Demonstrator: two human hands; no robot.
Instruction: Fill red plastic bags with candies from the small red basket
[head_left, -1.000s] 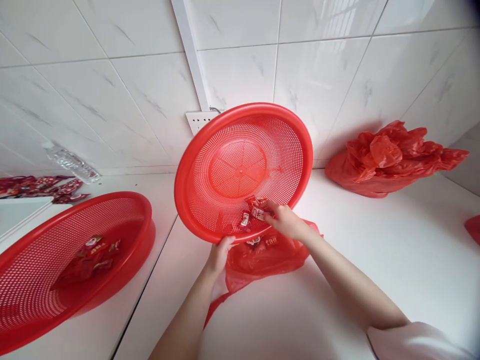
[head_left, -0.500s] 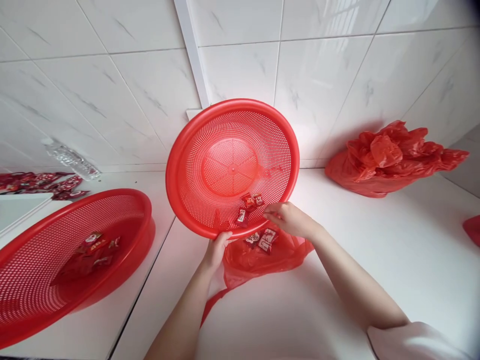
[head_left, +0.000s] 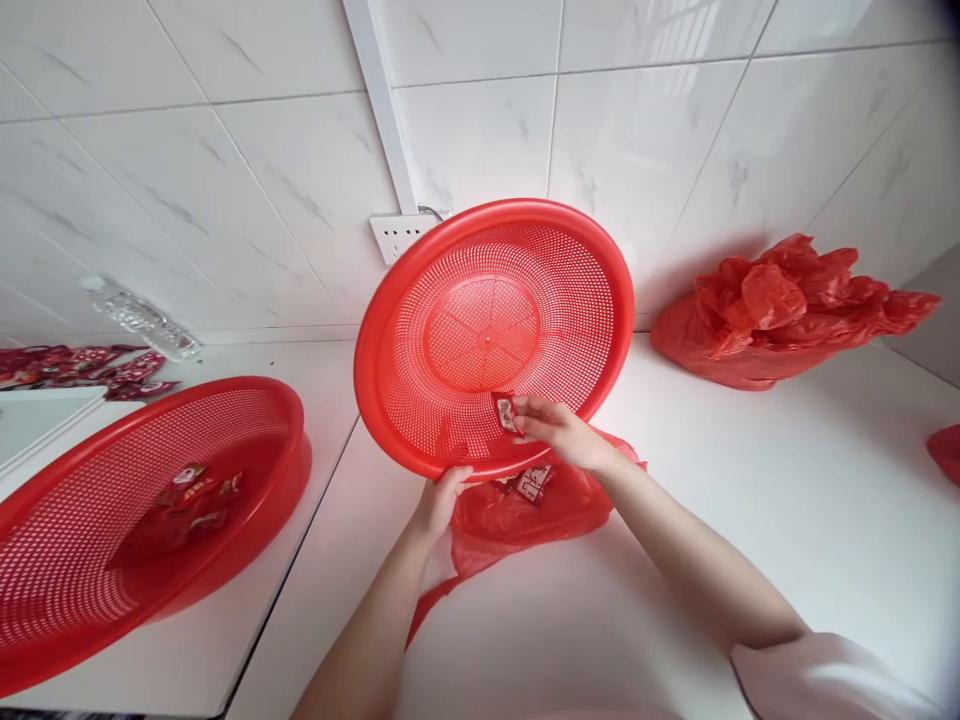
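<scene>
A red perforated plastic basket (head_left: 487,330) is tilted toward me. My left hand (head_left: 442,503) grips its lower rim, with the thumb over the edge. Inside the basket, my right hand (head_left: 551,430) pinches a small red wrapped packet (head_left: 506,413) near the lower wall. Whether other packets sit behind its fingers, I cannot tell. Just below the rim lies an open red plastic bag (head_left: 517,525) with a few red-and-white packets (head_left: 534,484) in its mouth. The basket and my right hand partly cover this bag.
On the left stands another red basket (head_left: 277,420) with several packets (head_left: 196,490) inside. Behind it are a clear plastic bottle (head_left: 142,318) and a pile of red packets (head_left: 90,368). A full red bag (head_left: 780,325) rests against the tiled wall, right of a socket (head_left: 396,236).
The basket has shifted right, uncovering the wall socket. My right hand has moved up and left into it and taken hold of a packet. The loose packets seen inside earlier no longer show separately.
</scene>
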